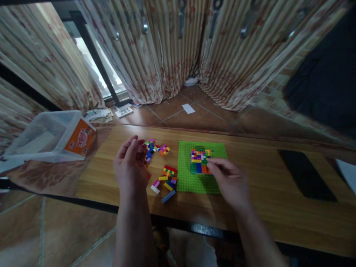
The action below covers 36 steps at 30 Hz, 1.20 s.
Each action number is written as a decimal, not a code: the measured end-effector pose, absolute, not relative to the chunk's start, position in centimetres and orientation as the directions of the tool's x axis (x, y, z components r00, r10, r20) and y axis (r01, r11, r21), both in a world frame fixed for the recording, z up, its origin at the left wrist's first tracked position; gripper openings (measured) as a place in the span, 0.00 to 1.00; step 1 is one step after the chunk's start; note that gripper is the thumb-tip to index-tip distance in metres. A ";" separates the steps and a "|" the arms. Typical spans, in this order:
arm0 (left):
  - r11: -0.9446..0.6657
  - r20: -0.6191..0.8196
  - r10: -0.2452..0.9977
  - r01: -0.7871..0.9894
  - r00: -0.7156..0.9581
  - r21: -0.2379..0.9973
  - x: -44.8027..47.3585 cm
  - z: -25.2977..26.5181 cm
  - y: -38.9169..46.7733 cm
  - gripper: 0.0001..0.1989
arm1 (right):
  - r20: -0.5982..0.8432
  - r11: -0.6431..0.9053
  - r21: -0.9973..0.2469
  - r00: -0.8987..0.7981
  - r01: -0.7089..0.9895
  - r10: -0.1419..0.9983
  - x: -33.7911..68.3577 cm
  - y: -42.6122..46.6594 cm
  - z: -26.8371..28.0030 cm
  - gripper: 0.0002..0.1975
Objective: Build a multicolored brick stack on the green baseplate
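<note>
A: The right hand [229, 181] pinches at the multicoloured brick block [199, 161], fingertips on its lower right corner; the block sits on the green baseplate [194, 181].

B: The left hand [130, 163] hovers loosely curled, apparently holding nothing; loose bricks [164, 178] lie just right of it.

A: A hard sideways press might slide the baseplate on the table [264, 200] and pop bricks loose.

Nothing really readable here tbh. The orange label [81, 139] on the clear plastic bin [44, 135] at the left end of the counter [264, 207] has a red-and-white logo and some print, but it's way too blurry to make out.
</note>
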<state>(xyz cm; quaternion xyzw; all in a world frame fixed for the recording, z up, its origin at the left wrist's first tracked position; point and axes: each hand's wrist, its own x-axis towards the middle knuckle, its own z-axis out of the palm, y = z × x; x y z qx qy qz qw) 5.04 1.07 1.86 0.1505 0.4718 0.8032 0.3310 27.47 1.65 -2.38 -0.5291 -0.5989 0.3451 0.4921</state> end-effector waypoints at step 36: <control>-0.547 -0.267 0.471 -0.516 -0.841 0.659 -3.7 2.2 -3.7 0.07 | 0.197 0.457 -0.629 -0.440 0.629 0.876 18.4 -0.3 -5.5 0.09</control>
